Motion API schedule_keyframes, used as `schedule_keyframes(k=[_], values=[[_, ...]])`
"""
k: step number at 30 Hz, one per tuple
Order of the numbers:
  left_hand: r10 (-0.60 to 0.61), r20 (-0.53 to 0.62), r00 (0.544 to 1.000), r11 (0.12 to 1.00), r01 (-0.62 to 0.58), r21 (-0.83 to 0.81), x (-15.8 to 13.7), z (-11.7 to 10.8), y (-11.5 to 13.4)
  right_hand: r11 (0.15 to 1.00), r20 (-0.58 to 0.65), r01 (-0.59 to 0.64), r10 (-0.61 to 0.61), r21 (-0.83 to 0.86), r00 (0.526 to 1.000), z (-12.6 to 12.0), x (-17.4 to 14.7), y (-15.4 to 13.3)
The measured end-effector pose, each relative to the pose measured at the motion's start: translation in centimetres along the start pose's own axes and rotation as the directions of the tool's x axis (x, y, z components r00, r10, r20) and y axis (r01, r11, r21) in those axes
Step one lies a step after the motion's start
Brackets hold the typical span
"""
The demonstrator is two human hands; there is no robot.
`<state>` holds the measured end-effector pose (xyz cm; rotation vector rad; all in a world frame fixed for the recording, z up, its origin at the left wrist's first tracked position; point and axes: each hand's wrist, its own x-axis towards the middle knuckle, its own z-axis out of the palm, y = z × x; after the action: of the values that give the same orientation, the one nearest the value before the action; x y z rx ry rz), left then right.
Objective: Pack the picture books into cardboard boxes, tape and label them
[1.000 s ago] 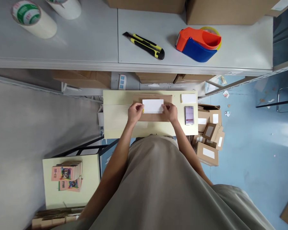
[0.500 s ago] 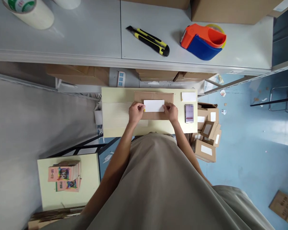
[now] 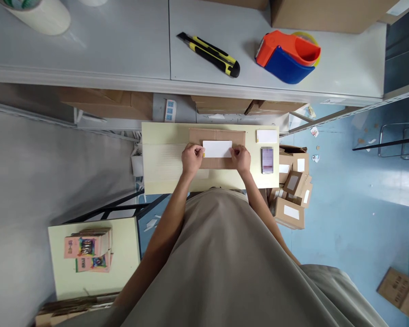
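Observation:
A white label [image 3: 217, 149] is stretched between my two hands, over a brown cardboard box [image 3: 221, 135] on the pale yellow table [image 3: 163, 177]. My left hand [image 3: 192, 159] pinches the label's left end, where a small yellow mark shows. At the other end, the fingers of my right hand [image 3: 241, 159] are closed on its edge. Whether the label touches the cardboard, I cannot tell. Right of the box lie a phone [image 3: 267, 161] and, above it, another white label [image 3: 266, 136].
A utility knife [image 3: 209, 54] and an orange-and-blue tape dispenser [image 3: 288, 56] lie on the grey shelf [image 3: 122, 50] ahead. Labelled boxes [image 3: 289, 213] are piled on the floor at the right. A side table [image 3: 122, 263] at lower left bears stacked pink booklets [image 3: 88, 247].
The whole view has shifted slightly. Both hands keep their hold on the label over the box, with no clear movement of their own.

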<state>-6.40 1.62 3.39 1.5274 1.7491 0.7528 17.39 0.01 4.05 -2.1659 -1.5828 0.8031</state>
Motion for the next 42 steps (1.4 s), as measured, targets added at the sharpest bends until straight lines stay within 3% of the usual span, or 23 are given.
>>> schedule_keyframes(k=[7,14,23,28,35,40,42], values=[[-0.014,-0.012,1.000,1.000,0.014,0.003,-0.1,0.2,-0.1,0.999,-0.059,0.037,-0.037,0.000,0.998,0.7,-0.3,0.3],[-0.030,-0.010,1.000,0.999,0.030,0.012,-0.2,0.2,0.2,0.999,-0.040,0.011,-0.012,-0.035,0.999,0.4,-0.6,-0.5],[-0.038,0.005,0.999,0.999,0.037,0.032,-0.3,0.0,0.8,0.992,0.044,-0.086,0.090,-0.090,0.995,-0.8,-0.9,-1.7],[-0.048,0.028,0.998,0.998,0.046,0.048,0.1,0.0,0.8,0.993,0.175,-0.012,0.032,-0.116,0.984,-0.8,0.0,-2.7],[-0.068,0.014,0.998,0.996,0.068,0.058,0.0,0.2,1.0,0.994,0.056,0.011,-0.005,-0.105,0.998,-0.5,2.7,-3.9],[-0.053,0.015,0.999,0.997,0.052,0.055,-0.1,0.2,1.0,0.983,0.285,0.113,-0.068,-0.145,0.956,0.9,0.4,-5.1],[-0.037,0.015,0.999,0.997,0.036,0.062,-0.1,0.2,1.0,0.980,0.319,0.139,-0.086,-0.146,0.944,1.5,0.5,-6.1]])
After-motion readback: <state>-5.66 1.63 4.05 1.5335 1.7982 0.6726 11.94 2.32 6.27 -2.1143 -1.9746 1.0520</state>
